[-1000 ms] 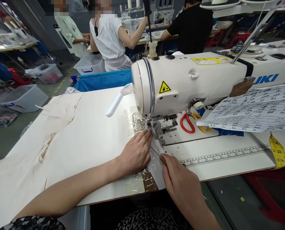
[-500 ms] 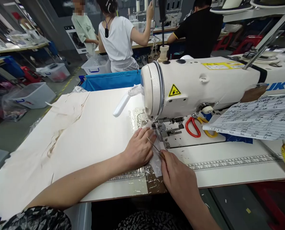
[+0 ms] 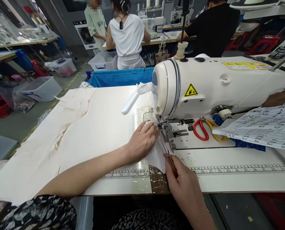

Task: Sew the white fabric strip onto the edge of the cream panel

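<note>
Beside the needle area of a white sewing machine, my left hand presses down on a thin white cloth, its fingers close together. The cloth runs under the machine's foot and hangs toward the table's front edge. My right hand is wrapped round the wooden handle of a thin metal tool, probably an awl or tweezers. Its metal end reaches over the cloth toward the foot. What lies beneath my left fingers is hidden.
Red-handled scissors with a yellow handle lie right of the needle area, near a written sheet. Pale fabric pieces cover the table's left part. Behind are a blue cloth bin and several people at other machines.
The head view has shifted, so the machine appears further right. The right hand has drawn slightly back from the foot with its tool. A person in white behind has lowered a raised arm.
</note>
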{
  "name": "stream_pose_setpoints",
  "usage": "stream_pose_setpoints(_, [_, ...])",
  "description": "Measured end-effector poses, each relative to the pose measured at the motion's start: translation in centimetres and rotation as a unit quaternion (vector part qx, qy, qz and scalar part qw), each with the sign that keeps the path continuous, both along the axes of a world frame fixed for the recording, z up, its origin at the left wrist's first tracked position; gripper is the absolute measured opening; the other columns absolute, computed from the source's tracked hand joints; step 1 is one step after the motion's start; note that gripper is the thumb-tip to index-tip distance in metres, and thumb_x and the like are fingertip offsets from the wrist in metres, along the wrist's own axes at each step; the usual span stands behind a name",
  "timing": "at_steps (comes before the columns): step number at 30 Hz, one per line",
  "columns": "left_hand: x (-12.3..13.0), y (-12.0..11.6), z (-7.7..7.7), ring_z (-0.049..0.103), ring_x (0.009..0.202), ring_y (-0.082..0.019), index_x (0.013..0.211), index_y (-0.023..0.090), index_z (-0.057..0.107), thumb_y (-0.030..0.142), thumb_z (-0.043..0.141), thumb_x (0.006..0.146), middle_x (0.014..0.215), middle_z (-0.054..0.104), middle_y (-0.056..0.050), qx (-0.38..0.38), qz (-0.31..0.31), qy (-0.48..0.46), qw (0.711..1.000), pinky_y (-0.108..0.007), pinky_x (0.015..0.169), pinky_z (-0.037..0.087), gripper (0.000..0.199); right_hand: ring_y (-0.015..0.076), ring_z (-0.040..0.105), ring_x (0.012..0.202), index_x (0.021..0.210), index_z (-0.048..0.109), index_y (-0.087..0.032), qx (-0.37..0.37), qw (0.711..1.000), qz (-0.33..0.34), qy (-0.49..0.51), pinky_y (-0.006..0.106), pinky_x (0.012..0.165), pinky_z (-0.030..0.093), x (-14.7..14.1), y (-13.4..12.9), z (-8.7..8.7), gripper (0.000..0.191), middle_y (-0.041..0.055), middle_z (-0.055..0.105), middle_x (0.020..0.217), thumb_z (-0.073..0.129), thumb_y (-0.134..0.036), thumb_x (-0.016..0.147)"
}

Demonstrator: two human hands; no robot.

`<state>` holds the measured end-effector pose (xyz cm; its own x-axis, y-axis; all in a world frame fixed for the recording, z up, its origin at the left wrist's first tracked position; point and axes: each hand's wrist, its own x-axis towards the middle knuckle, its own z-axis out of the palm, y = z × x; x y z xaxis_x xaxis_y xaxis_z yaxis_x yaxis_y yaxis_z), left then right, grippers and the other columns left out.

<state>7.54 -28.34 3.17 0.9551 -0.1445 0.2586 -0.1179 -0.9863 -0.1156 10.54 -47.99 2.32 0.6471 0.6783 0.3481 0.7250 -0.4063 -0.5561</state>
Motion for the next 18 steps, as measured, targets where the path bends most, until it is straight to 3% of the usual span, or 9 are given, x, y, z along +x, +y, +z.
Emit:
stream_pose_setpoints(5, [-0.7,-1.7,0.2,0.048,0.130,-0.029,0.124,0.005,0.058,0.022,0.040,0.098,0.133,0.057,-0.017,-0.051,-0.046,0.024,0.997,-0.044,0.110,0.038,0.037,0.0195,0.071,0.056,0.098,0.063,-0.014,-0.018,0.997,-0.014,-0.069,0.027,0.046,0.050,-0.5,-0.2,0.1,0.032,0.0047,0.074,0.072,0.034,-0.025,0.101])
stream_pose_setpoints(9, [-1.1,-2.4,-0.1,0.049,0.129,-0.029,0.128,0.002,0.055,0.030,0.040,0.098,0.135,0.056,-0.021,-0.056,-0.044,0.024,0.997,-0.045,0.111,0.036,0.044,0.0174,0.073,0.061,0.101,0.063,-0.013,-0.013,0.995,-0.008,-0.103,0.024,0.048,0.051,-0.8,-1.3,0.4,0.033,0.0058,0.076,0.079,0.032,-0.024,0.103])
stream_pose_setpoints(15, [-0.9,-2.0,-0.3,0.047,0.131,-0.030,0.131,0.003,0.053,0.026,0.037,0.099,0.139,0.053,-0.020,-0.042,-0.030,0.036,0.998,-0.048,0.112,0.034,0.042,0.0195,0.076,0.080,0.112,0.063,-0.016,-0.021,0.999,-0.026,-0.036,0.022,0.056,0.057,-0.5,-4.3,-0.5,0.032,0.0101,0.078,0.099,0.037,-0.033,0.104])
stream_pose_setpoints(18, [-0.9,-2.0,-0.2,0.046,0.132,-0.030,0.130,0.004,0.054,0.029,0.035,0.100,0.139,0.053,-0.019,-0.044,-0.027,0.036,0.998,-0.047,0.113,0.033,0.044,0.0184,0.076,0.080,0.110,0.064,-0.019,-0.005,0.999,-0.036,0.002,0.020,0.060,0.058,-0.1,-5.0,-0.1,0.031,0.0088,0.078,0.097,0.039,-0.036,0.103])
